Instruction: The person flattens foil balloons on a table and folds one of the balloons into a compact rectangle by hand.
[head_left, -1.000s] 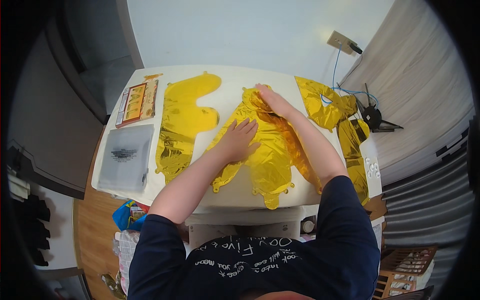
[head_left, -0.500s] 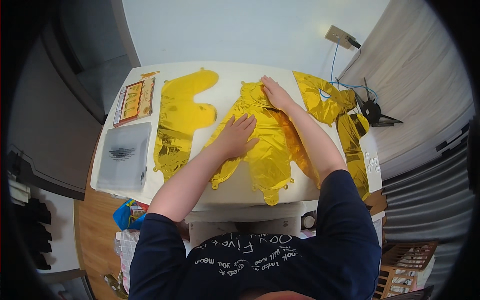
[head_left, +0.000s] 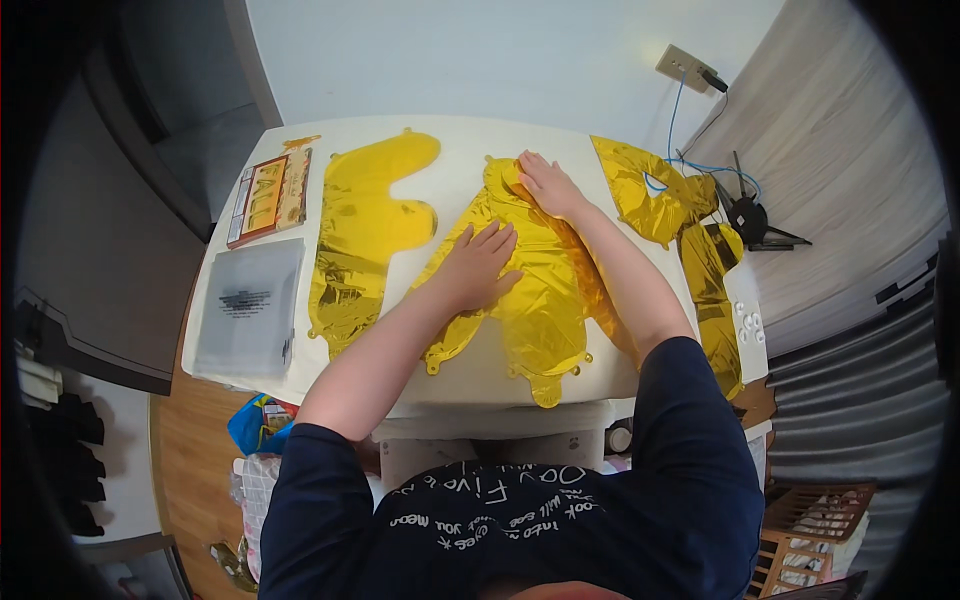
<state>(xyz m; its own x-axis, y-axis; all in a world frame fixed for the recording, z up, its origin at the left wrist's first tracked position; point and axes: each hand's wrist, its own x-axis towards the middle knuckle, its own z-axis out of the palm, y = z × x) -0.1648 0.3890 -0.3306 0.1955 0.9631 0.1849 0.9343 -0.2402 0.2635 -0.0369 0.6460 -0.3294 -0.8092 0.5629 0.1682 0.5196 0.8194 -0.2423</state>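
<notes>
A flat, uninflated gold foil balloon (head_left: 545,300), shaped like a letter with spread legs, lies in the middle of the table (head_left: 465,150). My left hand (head_left: 483,262) rests on its left side, fingers spread and palm down. Higher up, my right hand (head_left: 550,187) lies on the balloon's narrow far end with its fingers stretched out, holding nothing. My right forearm crosses over part of the balloon's right leg. To the left lies another gold foil balloon (head_left: 350,220), flat, with two arms pointing right. Two more creased gold foil pieces, one far (head_left: 655,200) and one near (head_left: 708,315), lie along the right side.
A printed flat package (head_left: 270,205) and a clear plastic bag (head_left: 248,310) lie at the table's left edge. Small white rings (head_left: 748,322) sit at the right edge. Beyond it are a black router (head_left: 747,222) with a blue cable and a wall socket (head_left: 685,68).
My right hand's fingers have shifted slightly across the balloon's far end. My left hand stays in nearly the same place, and the whole view has moved a little.
</notes>
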